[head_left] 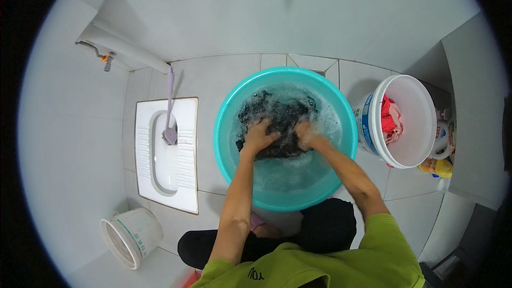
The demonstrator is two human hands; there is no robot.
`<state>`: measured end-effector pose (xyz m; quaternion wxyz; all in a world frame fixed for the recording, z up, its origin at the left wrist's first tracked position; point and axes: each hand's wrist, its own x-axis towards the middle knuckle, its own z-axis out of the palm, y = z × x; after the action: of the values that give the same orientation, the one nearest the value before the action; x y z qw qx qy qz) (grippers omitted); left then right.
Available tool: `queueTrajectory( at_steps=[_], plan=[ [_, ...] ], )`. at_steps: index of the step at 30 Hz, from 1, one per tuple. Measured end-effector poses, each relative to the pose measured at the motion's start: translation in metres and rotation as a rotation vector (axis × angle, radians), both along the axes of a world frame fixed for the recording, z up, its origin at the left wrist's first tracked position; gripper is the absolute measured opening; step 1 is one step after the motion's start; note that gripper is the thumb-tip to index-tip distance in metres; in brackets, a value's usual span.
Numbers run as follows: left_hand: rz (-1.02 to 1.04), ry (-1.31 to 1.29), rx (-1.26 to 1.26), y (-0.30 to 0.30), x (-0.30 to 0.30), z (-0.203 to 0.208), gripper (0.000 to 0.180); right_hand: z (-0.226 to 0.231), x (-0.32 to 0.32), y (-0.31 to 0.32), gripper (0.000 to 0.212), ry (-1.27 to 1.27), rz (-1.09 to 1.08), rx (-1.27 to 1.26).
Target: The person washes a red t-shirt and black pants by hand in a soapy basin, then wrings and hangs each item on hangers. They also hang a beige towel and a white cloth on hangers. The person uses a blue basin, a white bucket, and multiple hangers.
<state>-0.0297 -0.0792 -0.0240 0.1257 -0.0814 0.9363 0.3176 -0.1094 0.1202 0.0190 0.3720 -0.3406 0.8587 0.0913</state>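
Green sleeves at the lower edge lead to both hands in a turquoise basin [226, 144] of soapy water on the tiled floor [213, 80]. Left hand [258, 136] and right hand [308, 134] press on a dark garment [277, 114], fingers curled onto it; foam blurs the right fingertips. Beside it, a white bucket [416, 122] holds red cloth [388, 117]. Another small bucket [133, 234] lies tipped near a squat toilet [184, 122] with a purple brush [170, 112].
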Motion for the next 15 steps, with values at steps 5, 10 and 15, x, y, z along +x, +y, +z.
queueTrajectory(
  at_steps=[5,10,15],
  plan=[
    [0.69,0.1,0.252,0.007,0.04,0.047,0.062,0.131,-0.022,0.016,0.026,0.165,-0.146,-0.523],
    [1.179,-0.432,0.991,0.053,0.07,0.083,0.096,0.263,-0.012,0.026,0.023,0.192,0.004,-0.879],
    [0.909,-0.366,1.936,0.071,0.063,0.093,0.122,0.349,0.02,0.043,0.031,0.056,0.423,-1.012]
  ],
)
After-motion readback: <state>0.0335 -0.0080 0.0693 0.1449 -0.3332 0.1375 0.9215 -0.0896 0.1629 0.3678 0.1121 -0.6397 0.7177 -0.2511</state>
